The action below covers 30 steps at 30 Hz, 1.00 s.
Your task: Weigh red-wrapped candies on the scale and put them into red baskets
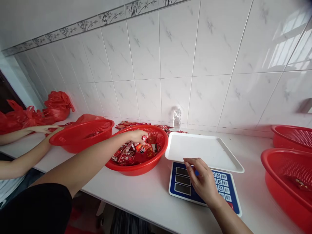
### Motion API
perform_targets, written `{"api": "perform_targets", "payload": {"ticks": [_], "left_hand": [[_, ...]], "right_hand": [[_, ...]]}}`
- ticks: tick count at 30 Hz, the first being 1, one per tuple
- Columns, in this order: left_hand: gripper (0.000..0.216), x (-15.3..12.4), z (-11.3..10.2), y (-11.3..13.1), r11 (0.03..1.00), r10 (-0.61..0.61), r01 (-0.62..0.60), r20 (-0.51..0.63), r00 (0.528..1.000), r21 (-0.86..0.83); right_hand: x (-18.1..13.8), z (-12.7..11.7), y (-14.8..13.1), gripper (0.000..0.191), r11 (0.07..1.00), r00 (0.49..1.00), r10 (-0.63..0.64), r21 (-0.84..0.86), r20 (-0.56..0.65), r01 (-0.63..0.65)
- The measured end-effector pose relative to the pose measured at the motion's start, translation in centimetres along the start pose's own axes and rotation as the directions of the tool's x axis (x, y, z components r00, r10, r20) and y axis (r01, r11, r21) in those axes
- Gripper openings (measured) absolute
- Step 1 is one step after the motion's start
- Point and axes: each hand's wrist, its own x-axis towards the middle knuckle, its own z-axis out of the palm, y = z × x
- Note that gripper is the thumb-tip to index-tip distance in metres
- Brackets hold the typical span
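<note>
Left hand (136,136) pinching shiny red packets (137,152) in red basket (136,169); right hand (202,180) open, flat on scale (181,189). White counter (146,198), tiled wall (170,65).

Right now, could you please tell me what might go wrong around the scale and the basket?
1. The left hand grips a loose bunch of packets in the basket; some may slip out when lifted.
2. The right hand rests on the scale, right at the front edge of the tray; it could nudge the tray or press a key by mistake.
3. The tray overhangs the scale, so weight put near an edge might tip it.
</note>
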Motion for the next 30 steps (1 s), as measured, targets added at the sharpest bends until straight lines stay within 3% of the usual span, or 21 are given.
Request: {"api": "perform_targets", "payload": {"ticks": [5,11,15,18,22,26,30], "left_hand": [[0.029,0.4,-2.1,1.7,0.983,0.097,-0.12,-0.165,0.982,-0.136],[0.03,1.0,-2.3,7.7,0.856,0.213,-0.342,-0.34,0.916,-0.386],[0.027,1.9,-0.4,12.0,0.759,0.282,-0.405,-0.304,0.91,-0.509],[0.024,2.8,1.3,13.8,0.781,0.329,-0.391,-0.21,0.92,-0.487],[0.028,3.8,2.5,14.1,0.861,0.327,-0.365,-0.163,0.931,-0.354],[0.037,4.9,2.4,12.4,0.903,0.344,-0.392,-0.249,0.905,-0.175],[0.033,5.6,2.2,8.8,0.978,0.201,-0.21,-0.238,0.95,-0.011]], "right_hand": [[0.0,0.1,0.2,0.017,1.0,1.0,0.005,-0.017,-0.003,-0.005],[0.1,0.2,0.2,0.018,0.999,1.0,0.004,-0.036,-0.009,-0.005],[0.2,0.2,0.1,0.018,0.999,1.0,0.005,-0.054,-0.016,-0.006],[0.3,0.2,0.2,0.018,0.998,1.0,0.016,-0.058,-0.026,-0.018],[0.3,0.2,0.2,0.018,0.999,0.999,0.031,-0.034,-0.016,-0.031],[0.3,0.2,0.2,0.017,0.999,0.999,0.037,-0.031,0.0,-0.037],[0.3,0.2,0.2,0.018,0.998,0.999,0.038,-0.043,0.004,-0.038]]}}
